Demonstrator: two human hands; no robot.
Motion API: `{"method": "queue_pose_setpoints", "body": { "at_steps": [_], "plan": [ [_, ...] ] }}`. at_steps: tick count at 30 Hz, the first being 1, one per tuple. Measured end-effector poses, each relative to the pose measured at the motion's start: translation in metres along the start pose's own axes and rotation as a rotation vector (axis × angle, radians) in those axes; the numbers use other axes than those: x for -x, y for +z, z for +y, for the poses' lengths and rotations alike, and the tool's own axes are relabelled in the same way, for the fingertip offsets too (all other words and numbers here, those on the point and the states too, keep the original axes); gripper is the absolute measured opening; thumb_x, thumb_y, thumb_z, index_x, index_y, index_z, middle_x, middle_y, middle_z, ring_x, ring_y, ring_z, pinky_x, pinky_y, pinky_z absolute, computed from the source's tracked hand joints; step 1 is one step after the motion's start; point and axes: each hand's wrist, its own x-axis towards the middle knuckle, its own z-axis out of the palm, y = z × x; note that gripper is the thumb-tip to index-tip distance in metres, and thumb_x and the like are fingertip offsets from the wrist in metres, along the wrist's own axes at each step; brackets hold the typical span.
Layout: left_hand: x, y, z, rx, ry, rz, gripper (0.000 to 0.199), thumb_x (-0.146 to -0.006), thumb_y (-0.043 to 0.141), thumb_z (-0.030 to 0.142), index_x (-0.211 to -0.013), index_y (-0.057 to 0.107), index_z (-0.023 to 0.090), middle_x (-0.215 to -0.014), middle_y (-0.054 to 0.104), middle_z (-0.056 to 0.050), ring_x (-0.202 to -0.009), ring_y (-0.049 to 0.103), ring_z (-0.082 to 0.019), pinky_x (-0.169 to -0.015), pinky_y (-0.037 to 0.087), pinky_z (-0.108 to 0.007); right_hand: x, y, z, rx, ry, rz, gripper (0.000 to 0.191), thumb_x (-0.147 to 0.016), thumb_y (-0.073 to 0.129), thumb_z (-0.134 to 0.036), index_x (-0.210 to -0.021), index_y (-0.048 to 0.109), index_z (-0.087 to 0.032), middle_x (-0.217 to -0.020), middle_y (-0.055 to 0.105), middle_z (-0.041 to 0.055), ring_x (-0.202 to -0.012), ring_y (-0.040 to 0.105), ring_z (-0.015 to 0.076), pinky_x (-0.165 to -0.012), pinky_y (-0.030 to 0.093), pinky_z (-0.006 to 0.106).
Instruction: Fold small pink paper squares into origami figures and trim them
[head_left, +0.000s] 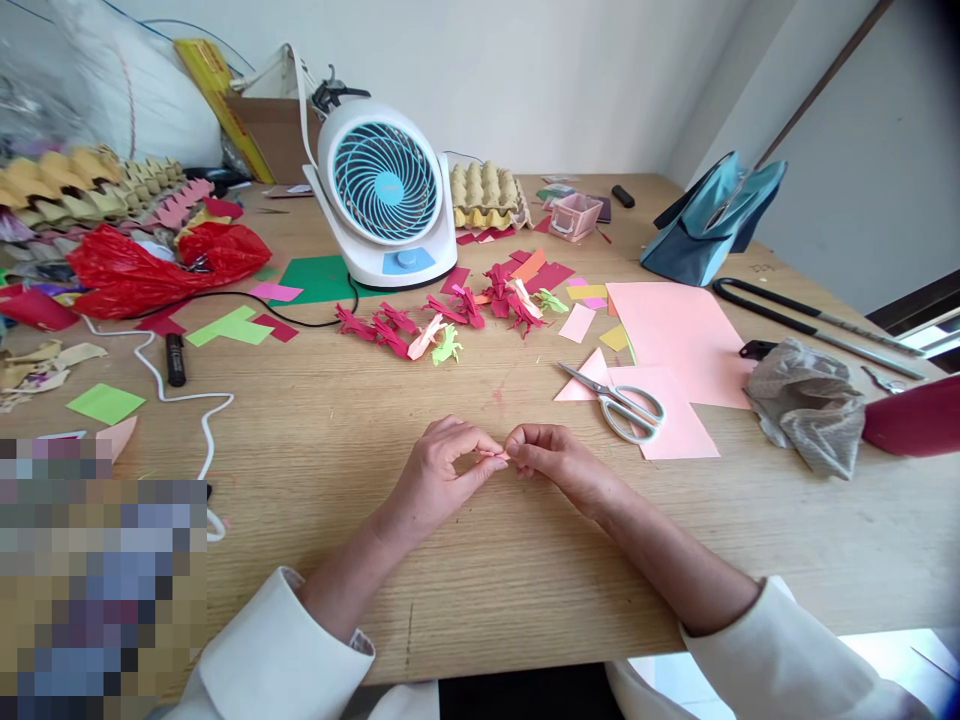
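Observation:
Above the wooden table, my left hand [454, 456] and my right hand [550, 452] meet fingertip to fingertip. Both pinch a small folded piece of pink paper [493, 456], mostly hidden by the fingers. Beyond them lies a row of folded paper figures in dark red [390, 328], pale pink [425, 336] and light green [448, 345]. To the right of my right hand, scissors [628, 408] with white handles rest partly opened on sheets of pink paper [686, 425].
A white fan [386, 190] stands at the back. Egg trays [487, 195], a pink basket [575, 217] and a blue bag [712, 225] are farther off. Left are a red plastic bag [165, 265], a black marker [175, 360] and a white cord [204, 440]. A crumpled grey cloth [810, 405] lies right.

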Motion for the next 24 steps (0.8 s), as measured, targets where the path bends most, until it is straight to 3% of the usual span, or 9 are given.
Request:
{"method": "queue_pose_setpoints", "body": {
  "at_steps": [17,24],
  "plan": [
    [0.002,0.001,0.011,-0.162,0.078,0.076,0.012,-0.09,0.061,0.024,-0.081,0.068,0.022,-0.076,0.072,-0.001,-0.076,0.054,-0.018,-0.079,0.04,-0.034,-0.003,-0.006,0.001,-0.041,0.027,-0.057,0.034,-0.067,0.078,-0.048,-0.069,0.065,-0.016,-0.062,0.055,-0.0031,-0.059,0.046,0.0095,-0.062,0.038,0.025],
    [0.001,0.003,0.011,-0.097,0.102,0.105,0.01,-0.09,0.062,0.022,-0.081,0.067,0.021,-0.076,0.072,0.0,-0.075,0.055,-0.017,-0.077,0.042,-0.032,-0.004,-0.01,-0.001,-0.049,0.046,-0.092,0.036,-0.067,0.079,-0.048,-0.072,0.067,-0.015,-0.064,0.06,-0.0022,-0.06,0.051,0.0093,-0.063,0.041,0.024]
  ]
}}
